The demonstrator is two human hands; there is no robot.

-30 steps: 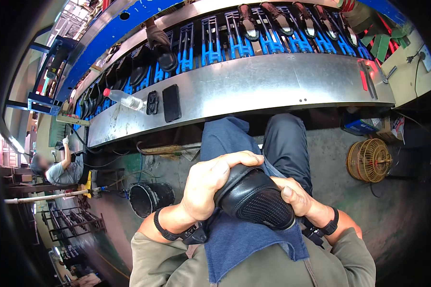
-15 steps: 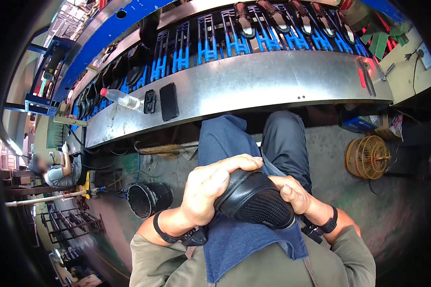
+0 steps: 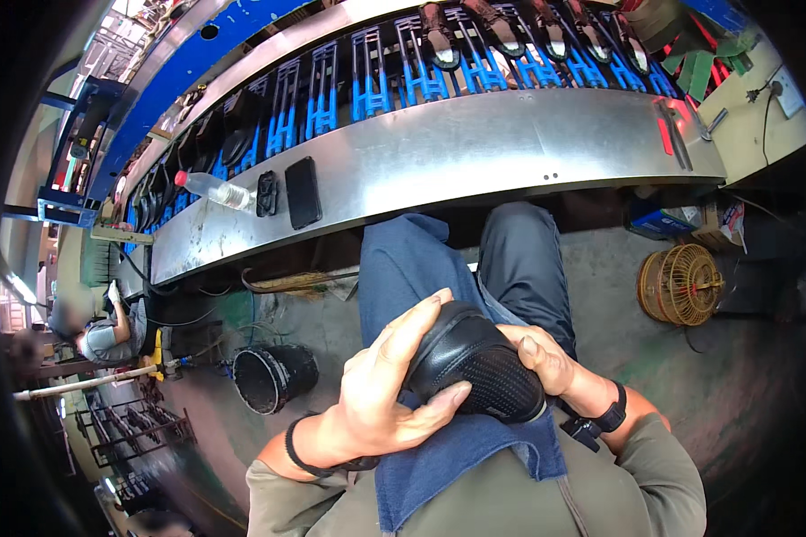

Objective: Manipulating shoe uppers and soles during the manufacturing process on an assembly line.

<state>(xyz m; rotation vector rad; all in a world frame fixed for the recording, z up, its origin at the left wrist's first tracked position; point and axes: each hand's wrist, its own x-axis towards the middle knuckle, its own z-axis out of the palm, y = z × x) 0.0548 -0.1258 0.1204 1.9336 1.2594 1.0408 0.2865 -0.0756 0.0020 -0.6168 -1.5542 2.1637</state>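
Observation:
A black shoe point(image 3: 484, 362) with a perforated upper is held over my lap, above a blue denim cloth point(image 3: 452, 470). My left hand point(image 3: 390, 385) grips its left side, thumb pressed on the upper and fingers stretched along the far edge. On the opposite side, my right hand point(image 3: 546, 358) is closed round the shoe, its thumb bent on top. The shoe's underside and the fingertips beneath it are hidden.
Ahead runs a metal bench point(image 3: 475, 143) carrying a phone point(image 3: 304, 192), a dark small case point(image 3: 267, 193), a plastic bottle point(image 3: 215, 190) and pliers-like tools point(image 3: 673, 134). Blue racks point(image 3: 367, 85) hold shoes behind it. A black bucket point(image 3: 273, 376), a round fan point(image 3: 681, 285) and a person point(image 3: 112, 336) flank me.
My left hand has shifted its hold: the thumb came down onto the shoe's upper and the fingers straightened. The right hand keeps its grip. The whole view has shifted slightly.

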